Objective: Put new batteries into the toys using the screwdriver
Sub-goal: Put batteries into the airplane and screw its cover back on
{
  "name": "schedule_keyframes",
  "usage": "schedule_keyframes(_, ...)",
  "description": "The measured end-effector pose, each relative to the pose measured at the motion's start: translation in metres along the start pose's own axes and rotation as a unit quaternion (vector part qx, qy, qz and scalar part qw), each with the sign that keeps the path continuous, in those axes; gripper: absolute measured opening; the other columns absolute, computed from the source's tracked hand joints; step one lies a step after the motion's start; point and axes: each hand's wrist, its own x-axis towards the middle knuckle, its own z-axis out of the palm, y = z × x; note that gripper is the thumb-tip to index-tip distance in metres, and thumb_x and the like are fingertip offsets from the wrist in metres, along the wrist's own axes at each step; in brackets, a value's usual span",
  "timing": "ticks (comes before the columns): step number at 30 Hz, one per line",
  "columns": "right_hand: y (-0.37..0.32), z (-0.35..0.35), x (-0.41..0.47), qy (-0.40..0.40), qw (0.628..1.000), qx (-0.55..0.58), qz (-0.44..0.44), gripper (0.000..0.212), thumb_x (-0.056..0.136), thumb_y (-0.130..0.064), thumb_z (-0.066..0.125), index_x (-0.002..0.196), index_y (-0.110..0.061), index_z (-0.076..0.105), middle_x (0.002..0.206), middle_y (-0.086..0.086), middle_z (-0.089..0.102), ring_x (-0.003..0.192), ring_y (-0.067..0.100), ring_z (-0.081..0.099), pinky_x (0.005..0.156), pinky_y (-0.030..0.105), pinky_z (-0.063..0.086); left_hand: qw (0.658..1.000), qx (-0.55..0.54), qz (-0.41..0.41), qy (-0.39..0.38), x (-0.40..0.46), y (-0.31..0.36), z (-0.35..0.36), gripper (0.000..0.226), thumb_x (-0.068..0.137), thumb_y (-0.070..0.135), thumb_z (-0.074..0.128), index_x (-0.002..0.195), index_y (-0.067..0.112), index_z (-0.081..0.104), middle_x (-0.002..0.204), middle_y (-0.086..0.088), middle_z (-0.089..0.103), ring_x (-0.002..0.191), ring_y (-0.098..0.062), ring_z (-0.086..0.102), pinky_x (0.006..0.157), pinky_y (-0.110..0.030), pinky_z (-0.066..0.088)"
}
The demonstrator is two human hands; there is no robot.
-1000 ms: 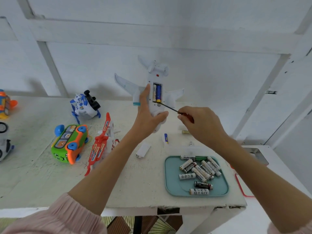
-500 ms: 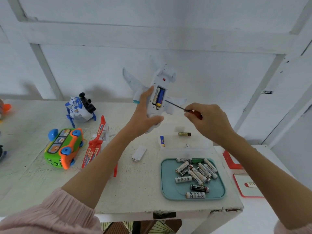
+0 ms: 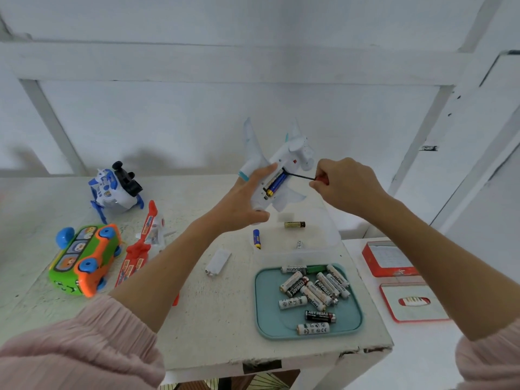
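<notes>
Two hands: left hand (image 3: pixel 239 205) grips plastic toy plane (image 3: pixel 277 175); right hand (image 3: pixel 347 184) fingers pinch thin-shafted screwdriver (image 3: pixel 302 176), tip seemingly touching batteries (image 3: pixel 275 182).

The right hand (image 3: pixel 347 185) covers nearly all of the screwdriver (image 3: pixel 302 176); only a sliver of red handle and the dark shaft show, and its tip is too small to make out against the plane (image 3: pixel 277 175). The left hand (image 3: pixel 242 205) hides the plane's lower body, and the plane's wings are blurred. Left of the plane, the red toy (image 3: pixel 140 249) is partly hidden behind the left forearm. Below the plane, in the tray (image 3: pixel 264 313), the batteries (image 3: pixel 315 291) overlap, so some labels cannot be read. Both sleeves (image 3: pixel 78 350) are cut off by the bottom edge.
</notes>
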Motion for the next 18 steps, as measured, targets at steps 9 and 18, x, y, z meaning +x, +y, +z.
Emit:
schedule_keyframes(9, -0.002, 0.01, 0.002, -0.034, 0.997, -0.062, 0.005, 0.023, 0.095, -0.029, 0.046, 0.101, -0.008, 0.053, 0.079, 0.004, 0.045, 0.071, 0.022, 0.047, 0.063, 0.03, 0.038, 0.997, 0.069, 0.023, -0.01, 0.013, -0.004, 0.012, 0.092, 0.074, 0.008, 0.068, 0.145, 0.041, 0.019, 0.133, 0.0, 0.028, 0.105, -0.02, 0.038, 0.09, -0.03, 0.045)
schedule_keyframes(18, 0.013, 0.019, 0.008, -0.043, 0.999, 0.031, 0.007, 0.017, 0.09, -0.029, 0.053, 0.078, -0.018, 0.047, 0.076, 0.002, 0.054, 0.071, 0.021, 0.052, 0.062, 0.026, 0.035, 0.993, 0.103, 0.042, -0.033, 0.024, 0.003, 0.004, 0.092, 0.075, 0.005, 0.067, 0.147, 0.035, 0.018, 0.14, -0.006, 0.027, 0.104, -0.018, 0.035, 0.086, -0.027, 0.038)
